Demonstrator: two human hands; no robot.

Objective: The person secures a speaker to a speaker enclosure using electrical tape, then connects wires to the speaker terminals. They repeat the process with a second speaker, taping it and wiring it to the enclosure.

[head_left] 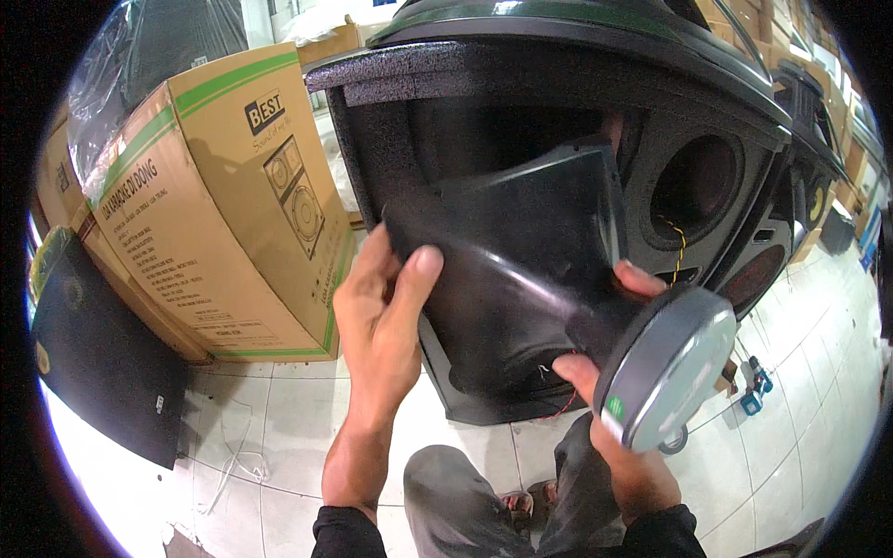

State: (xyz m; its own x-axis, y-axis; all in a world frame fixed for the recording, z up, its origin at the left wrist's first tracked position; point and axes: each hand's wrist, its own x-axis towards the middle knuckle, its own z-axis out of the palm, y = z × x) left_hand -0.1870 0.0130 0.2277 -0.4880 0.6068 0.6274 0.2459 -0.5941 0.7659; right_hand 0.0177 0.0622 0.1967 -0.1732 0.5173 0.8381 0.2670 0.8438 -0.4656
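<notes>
Between my hands is a black speaker horn [516, 246], held tilted in front of a black speaker cabinet [395, 88]. A round grey driver [684, 372] with a small green sticker is fixed to its narrow end. My left hand [383, 321] grips the flared end by its left edge, thumb on the near side. Around the narrow neck beside the driver, my right hand [612, 448] is closed; the driver hides much of it. The cabinet's open front shows behind the horn. A thin red wire [565, 409] shows at the cabinet's lower edge.
To the left stands a tall cardboard box [242, 214], with a dark panel [102, 353] leaning nearby. More cabinets with round openings [698, 191] stand right, one trailing a yellow-black wire [682, 246]. A teal cordless drill [755, 389] and a white cord [244, 456] lie on the tiles.
</notes>
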